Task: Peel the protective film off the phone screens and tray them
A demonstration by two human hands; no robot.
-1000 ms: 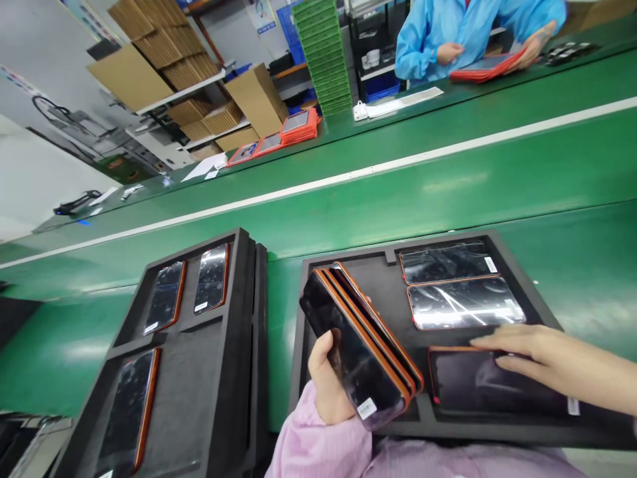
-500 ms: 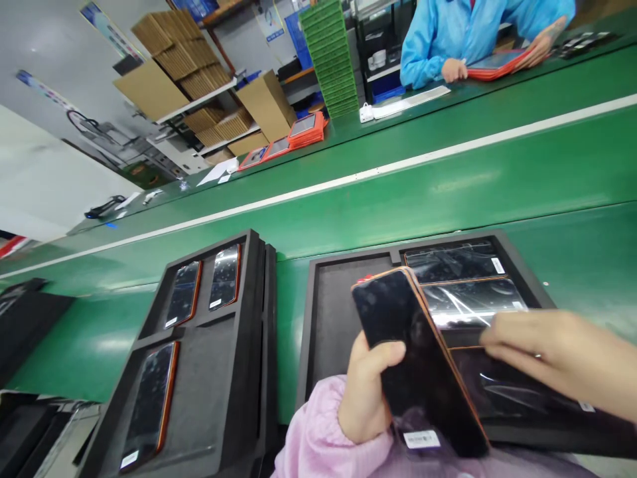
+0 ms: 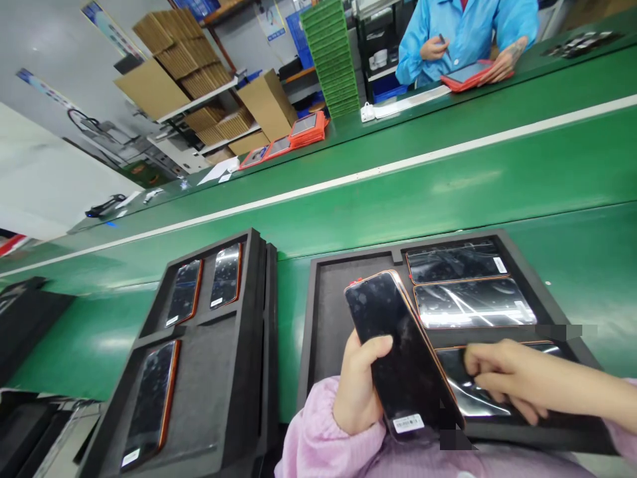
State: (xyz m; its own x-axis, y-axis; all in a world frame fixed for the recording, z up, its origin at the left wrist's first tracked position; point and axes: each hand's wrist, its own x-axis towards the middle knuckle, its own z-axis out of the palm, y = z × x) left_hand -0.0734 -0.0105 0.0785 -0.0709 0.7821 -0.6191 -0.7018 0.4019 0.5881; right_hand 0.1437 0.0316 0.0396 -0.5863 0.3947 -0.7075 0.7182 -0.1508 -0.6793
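My left hand (image 3: pixel 361 385) is closed around a black-faced smartphone (image 3: pixel 393 338) with an orange edge and a white label at its lower end. Its thumb lies over the screen. A dark foam tray (image 3: pixel 326 318) lies below. My right hand (image 3: pixel 512 378) hovers over or touches another phone (image 3: pixel 455 375) in the tray's near right part, fingers bent and thumb apart; nothing shows between them. Whether the fingertips touch the screen I cannot tell. Two more phones, a labelled one (image 3: pixel 452 261) and a glossy one (image 3: pixel 475 302), lie behind it.
A stacked foam tray (image 3: pixel 209 378) on the left holds three phones. Beyond the green conveyor (image 3: pixel 348 212), a person in blue (image 3: pixel 468 40) holds a red-framed tablet (image 3: pixel 468 74). Red-framed tablets (image 3: pixel 306 129) and green crates (image 3: pixel 331 60) stand at the back.
My right hand has moved left and down over the near phone. The held phone has shifted slightly left. Across the conveyor, the person's tablet has moved left, and one hand is raised with a pen-like object.
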